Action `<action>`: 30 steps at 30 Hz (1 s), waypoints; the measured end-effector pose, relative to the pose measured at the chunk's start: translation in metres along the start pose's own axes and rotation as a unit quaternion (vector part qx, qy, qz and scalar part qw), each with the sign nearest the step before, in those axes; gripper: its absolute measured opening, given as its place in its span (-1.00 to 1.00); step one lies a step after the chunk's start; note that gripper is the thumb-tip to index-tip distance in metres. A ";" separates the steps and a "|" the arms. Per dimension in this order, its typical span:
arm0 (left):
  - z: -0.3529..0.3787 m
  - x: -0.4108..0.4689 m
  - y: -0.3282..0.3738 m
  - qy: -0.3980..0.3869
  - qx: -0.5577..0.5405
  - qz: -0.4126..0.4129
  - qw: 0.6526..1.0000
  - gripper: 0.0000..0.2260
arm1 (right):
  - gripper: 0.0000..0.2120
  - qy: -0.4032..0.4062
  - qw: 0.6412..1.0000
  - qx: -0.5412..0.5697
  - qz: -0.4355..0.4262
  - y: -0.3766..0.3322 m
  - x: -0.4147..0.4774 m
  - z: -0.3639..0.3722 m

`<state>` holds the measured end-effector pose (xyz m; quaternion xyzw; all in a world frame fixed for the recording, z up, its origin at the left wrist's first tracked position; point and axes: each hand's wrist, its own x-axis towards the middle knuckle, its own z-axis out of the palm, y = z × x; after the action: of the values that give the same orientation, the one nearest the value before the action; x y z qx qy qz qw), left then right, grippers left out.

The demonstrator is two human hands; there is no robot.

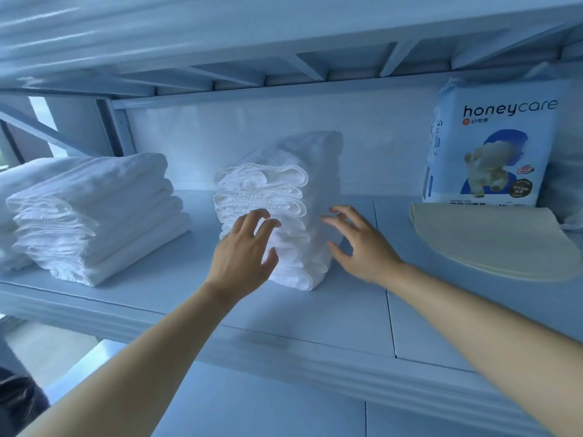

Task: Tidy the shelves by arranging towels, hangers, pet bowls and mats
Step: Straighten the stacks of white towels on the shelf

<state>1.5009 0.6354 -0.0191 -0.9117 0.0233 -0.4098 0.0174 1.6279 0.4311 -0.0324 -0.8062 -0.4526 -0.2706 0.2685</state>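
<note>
Two bare forearms reach up from the bottom edge to the shelf [315, 313], and the hands flank the middle towel stack [271, 187], which stands on the shelf board a little back from its front lip. The left hand [243, 250] is in front of the stack's folded edges, its grip wide, fingers spread and holding nothing; whether the fingertips touch the cloth cannot be told. The right hand [362, 244] is just beside the stack's right flank, its grip likewise wide and empty.

By the look of it, the towel part is nearly done. The left towel stack [94, 212] sits folded and fairly square, with more white cloth [15, 190] at the frame's left edge. The middle stack leans a little and probably wants only straightening. A cream mat [492, 244] lies flat on the right of the same shelf. No hangers or pet bowls are in view, so that share seems left to do.

Behind the mat a white and blue pack [492, 146] stands upright. It reads "honeycare" in dark letters above a picture of a pale dog, with a "5" on its side panel; the smaller print and the round badge are too small to read
</note>
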 end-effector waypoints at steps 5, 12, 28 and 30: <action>0.020 0.012 0.030 0.040 0.007 -0.001 0.999 -0.58 | -0.31 -0.079 0.996 0.020 -0.028 0.046 0.008 0.005; 0.040 0.004 0.047 0.035 0.003 -0.047 0.998 -0.50 | -0.02 -0.139 0.985 0.053 -0.089 0.088 0.034 0.016; 0.024 -0.004 0.054 -0.020 0.044 -0.076 0.996 -0.56 | -0.08 -0.160 0.970 0.102 -0.152 0.084 0.060 0.047; 0.019 -0.007 0.051 -0.018 0.054 -0.079 0.995 -0.57 | -0.08 -0.162 0.968 0.113 -0.156 0.077 0.063 0.052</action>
<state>1.5091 0.5850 -0.0392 -0.9158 -0.0715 -0.3936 0.0350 1.7336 0.4688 -0.0413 -0.7234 -0.6374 -0.1224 0.2354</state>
